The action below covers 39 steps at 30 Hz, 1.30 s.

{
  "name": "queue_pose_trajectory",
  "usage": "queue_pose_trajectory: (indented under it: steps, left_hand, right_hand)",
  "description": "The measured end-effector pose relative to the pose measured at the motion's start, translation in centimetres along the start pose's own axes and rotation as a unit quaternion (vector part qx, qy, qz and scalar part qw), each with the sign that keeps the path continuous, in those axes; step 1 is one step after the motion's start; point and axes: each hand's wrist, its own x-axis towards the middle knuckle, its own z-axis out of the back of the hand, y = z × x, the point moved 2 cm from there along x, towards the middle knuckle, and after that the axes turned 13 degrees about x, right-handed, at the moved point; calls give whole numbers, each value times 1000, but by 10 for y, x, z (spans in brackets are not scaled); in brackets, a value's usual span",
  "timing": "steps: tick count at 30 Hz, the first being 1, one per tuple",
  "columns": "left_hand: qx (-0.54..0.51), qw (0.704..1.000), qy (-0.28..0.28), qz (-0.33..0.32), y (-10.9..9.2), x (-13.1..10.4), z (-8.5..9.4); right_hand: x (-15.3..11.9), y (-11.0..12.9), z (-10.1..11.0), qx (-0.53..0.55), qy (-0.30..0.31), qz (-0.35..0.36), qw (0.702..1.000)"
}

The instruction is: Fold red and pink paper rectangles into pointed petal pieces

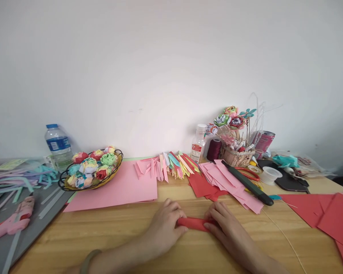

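Note:
A narrow piece of red paper (194, 223), folded or rolled, lies crosswise low over the wooden table (103, 232). My left hand (167, 226) pinches its left end between thumb and fingers. At the right end, my right hand (224, 226) grips it the same way. Both ends of the paper are hidden under my fingers. Just beyond my hands are red paper sheets (202, 186) and a fan of pink paper strips (223, 179), with a dark green pen-like tool (248, 182) lying across the strips.
A basket of paper flowers (94, 184) sits on pink paper (125, 190) at left. Farther left are a pink glue gun (14, 222) and a water bottle (58, 146). Folded colourful strips (174, 163), a clear bottle (198, 142) and a flower pot (237, 156) stand by the wall. Red sheets (337, 217) lie right.

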Motion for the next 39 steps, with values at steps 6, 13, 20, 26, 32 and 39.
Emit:
queue_pose_trajectory:
  steps: [6, 13, 20, 26, 32, 39]
  left_hand:
    - [112, 985, -21, -131, -5, -8, -6]
    - [62, 995, 23, -70, -9, -11, -2]
    - [-17, 1000, 22, -14, -9, -13, 5]
    - [-23, 998, 42, 50, -10, -12, 7]
    - [5, 997, 40, 72, -10, -12, 4]
    - [24, 993, 55, 100, -9, -10, 5]
  right_hand:
    - [0, 21, -5, -24, 34, 107, 993]
    - [3, 27, -15, -7, 91, 76, 993]
    - [-5, 12, -8, 17, 89, 50, 995]
    - [-7, 7, -4, 13, 66, -11, 998]
    - [-7, 4, -7, -79, 34, -47, 995]
    - [-4, 5, -10, -132, 29, -52, 989]
